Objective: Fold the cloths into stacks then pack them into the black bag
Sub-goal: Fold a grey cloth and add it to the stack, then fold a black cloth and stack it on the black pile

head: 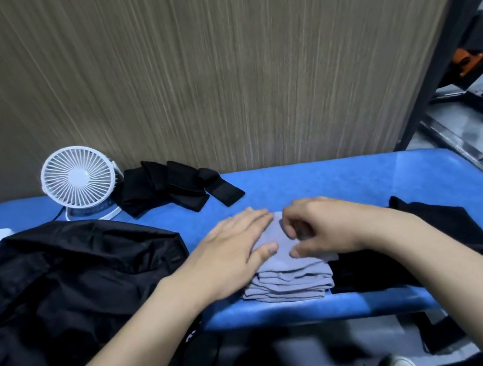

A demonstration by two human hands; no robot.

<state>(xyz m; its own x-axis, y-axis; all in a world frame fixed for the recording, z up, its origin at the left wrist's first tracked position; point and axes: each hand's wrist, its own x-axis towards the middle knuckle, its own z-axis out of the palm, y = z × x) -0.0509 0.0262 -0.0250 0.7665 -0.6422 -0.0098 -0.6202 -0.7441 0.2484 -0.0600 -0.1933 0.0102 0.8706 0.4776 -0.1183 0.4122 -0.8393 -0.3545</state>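
A wood-grain panel [214, 69] stands behind the blue table [346, 184]. The black bag [59, 286] lies at the table's left. Black cloths [176, 185] lie beside the fan [78, 181]. The grey stack [288, 280] sits at the front edge. The left hand [235, 247] presses flat on it; the right hand [321, 227] pinches its top layer.

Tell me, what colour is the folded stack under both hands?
Light grey cloth stack, plain, seen in the head view.

Grey cloths [289, 283], blue table [346, 184]
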